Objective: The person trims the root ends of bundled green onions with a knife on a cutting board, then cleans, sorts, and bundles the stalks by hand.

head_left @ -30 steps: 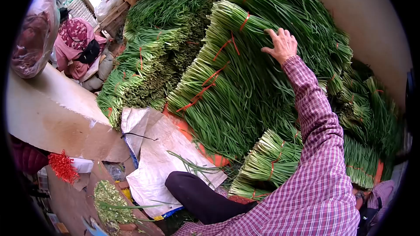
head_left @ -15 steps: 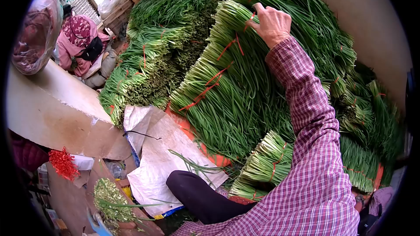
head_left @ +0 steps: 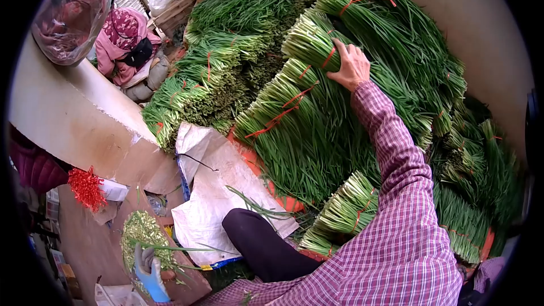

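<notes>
While left fingers (head_left: 148, 254) spread, right fingers (head_left: 342, 51) grip a diagonal bundle (head_left: 313, 44), stems (head_left: 298, 36) up-left

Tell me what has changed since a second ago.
The right hand, spread open earlier, now grips a green bundle beside its red tie. That bundle has come nearer, away from the upper bundle. The gloved left hand shows more fully. The white sack and red strands lie as before.

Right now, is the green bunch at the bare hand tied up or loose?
Tied: a red band runs across the green bunch, right beside the person's right hand. How tight it is, I can't tell.
</notes>
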{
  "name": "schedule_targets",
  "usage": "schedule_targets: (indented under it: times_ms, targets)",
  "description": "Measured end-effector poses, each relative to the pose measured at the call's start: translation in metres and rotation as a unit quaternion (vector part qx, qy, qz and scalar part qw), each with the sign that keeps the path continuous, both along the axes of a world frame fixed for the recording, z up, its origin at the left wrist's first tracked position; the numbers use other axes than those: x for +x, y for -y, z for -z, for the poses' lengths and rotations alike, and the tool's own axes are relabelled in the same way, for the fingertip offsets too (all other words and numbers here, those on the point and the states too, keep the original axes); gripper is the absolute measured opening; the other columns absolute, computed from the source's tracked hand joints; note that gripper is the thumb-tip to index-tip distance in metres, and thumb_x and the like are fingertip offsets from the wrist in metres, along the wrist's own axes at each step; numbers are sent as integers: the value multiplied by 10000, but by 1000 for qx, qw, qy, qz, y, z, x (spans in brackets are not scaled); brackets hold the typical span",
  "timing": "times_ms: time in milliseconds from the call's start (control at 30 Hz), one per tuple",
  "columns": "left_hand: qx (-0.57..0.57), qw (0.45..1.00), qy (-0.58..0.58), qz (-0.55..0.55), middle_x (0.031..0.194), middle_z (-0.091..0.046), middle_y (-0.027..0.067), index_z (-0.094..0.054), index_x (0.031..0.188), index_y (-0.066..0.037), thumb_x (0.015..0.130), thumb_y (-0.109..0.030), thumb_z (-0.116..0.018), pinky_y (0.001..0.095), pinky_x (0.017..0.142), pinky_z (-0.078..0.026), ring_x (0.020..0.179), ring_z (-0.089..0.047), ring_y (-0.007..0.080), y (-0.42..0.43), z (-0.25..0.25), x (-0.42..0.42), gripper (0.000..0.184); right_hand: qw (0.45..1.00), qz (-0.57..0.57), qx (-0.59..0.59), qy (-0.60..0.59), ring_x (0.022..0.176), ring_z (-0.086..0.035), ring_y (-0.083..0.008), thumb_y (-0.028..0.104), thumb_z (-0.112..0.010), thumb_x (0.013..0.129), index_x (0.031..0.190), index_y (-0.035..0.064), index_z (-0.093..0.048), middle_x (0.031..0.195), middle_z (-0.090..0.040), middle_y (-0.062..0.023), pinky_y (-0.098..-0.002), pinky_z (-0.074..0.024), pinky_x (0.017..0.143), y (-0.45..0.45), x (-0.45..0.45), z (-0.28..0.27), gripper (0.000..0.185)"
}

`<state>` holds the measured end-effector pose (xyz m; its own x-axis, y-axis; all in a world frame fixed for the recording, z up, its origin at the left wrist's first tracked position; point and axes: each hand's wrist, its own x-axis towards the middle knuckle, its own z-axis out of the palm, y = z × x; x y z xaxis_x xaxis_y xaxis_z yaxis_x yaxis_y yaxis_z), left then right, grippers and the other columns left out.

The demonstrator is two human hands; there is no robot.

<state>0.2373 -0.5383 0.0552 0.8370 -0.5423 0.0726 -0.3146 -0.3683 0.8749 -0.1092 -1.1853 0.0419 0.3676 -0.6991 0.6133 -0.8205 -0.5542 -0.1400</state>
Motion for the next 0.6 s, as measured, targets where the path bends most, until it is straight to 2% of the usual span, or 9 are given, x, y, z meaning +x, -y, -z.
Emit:
schedule_targets:
  times_ms: [133, 200, 267, 333, 400, 467, 500, 533, 600]
  targets:
    - [-55, 994, -11, 89, 1374, -496, 227, -347, 1462, 38, 736, -370, -826, 419, 1086, -373, 1282, -496, 304, 93, -2, -59, 960, 981, -169, 31, 94, 938, -525, -318, 367, -841, 562, 1391, 181, -434, 971, -514, -127, -428, -455, 834, -137, 39, -32, 942]
    - [-83, 985, 1, 154, 1453, -415, 229, -253, 1494, 45, 657, -423, -874, 426, 1144, -279, 1359, -410, 308, 133, 1, -80, 1142, 948, -273, 88, 134, 922, -541, -322, 365, -835, 560, 1395, 148, -426, 956, -516, -136, -455, -471, 804, -200, 66, -44, 955]
    - [-131, 977, 9, 171, 1454, -414, 215, -259, 1486, 41, 665, -419, -874, 419, 1145, -276, 1349, -418, 306, 151, 3, -81, 1124, 904, -368, 150, 157, 938, -546, -332, 354, -812, 585, 1401, 119, -409, 969, -522, -147, -458, -482, 803, -267, 92, -64, 940]
    - [-313, 931, 47, 182, 1444, -426, 191, -322, 1452, 27, 692, -411, -851, 432, 1127, -317, 1320, -443, 300, 153, -4, -73, 1024, 852, -462, 174, 171, 953, -556, -338, 362, -800, 599, 1406, 72, -393, 1014, -537, -169, -446, -489, 820, -332, 120, -79, 950]
    - [-373, 927, -26, -3, 1417, -453, 179, -356, 1421, 25, 754, -396, -793, 438, 1098, -375, 1270, -488, 293, 122, -84, -118, 901, 800, -522, 198, 220, 983, -538, -352, 337, -803, 581, 1419, 16, -346, 1041, -503, -185, -440, -476, 820, -404, 149, -97, 1008]
    - [-400, 917, -3, -8, 1393, -478, 179, -349, 1420, 36, 844, -326, -695, 430, 1066, -424, 1216, -535, 286, 62, -122, -105, 762, 744, -569, 218, 274, 1000, -519, -359, 341, -830, 566, 1429, -38, -283, 1056, -462, -192, -431, -460, 848, -465, 172, -119, 1090]
    - [-407, 913, 23, -22, 1376, -497, 180, -371, 1407, 44, 881, -278, -643, 420, 1059, -434, 1211, -544, 277, 26, -140, -96, 674, 713, -605, 192, 298, 992, -515, -361, 378, -840, 563, 1442, -45, -259, 1057, -453, -193, -426, -453, 860, -491, 181, -129, 1136]
    - [-410, 909, 55, -46, 1360, -516, 181, -393, 1394, 53, 918, -230, -591, 411, 1052, -443, 1206, -552, 268, -14, -160, -89, 588, 660, -648, 209, 316, 991, -502, -377, 405, -830, 616, 1456, -48, -237, 1074, -452, -202, -429, -443, 906, -514, 182, -142, 1124]
    - [-415, 906, 81, -37, 1300, -574, 171, -451, 1354, 64, 936, -164, -547, 406, 1040, -459, 1203, -563, 248, -105, -203, -77, 485, 532, -762, 200, 311, 1007, -515, -365, 409, -798, 710, 1461, -46, -236, 1106, -462, -213, -438, -458, 915, -542, 198, -155, 1042]
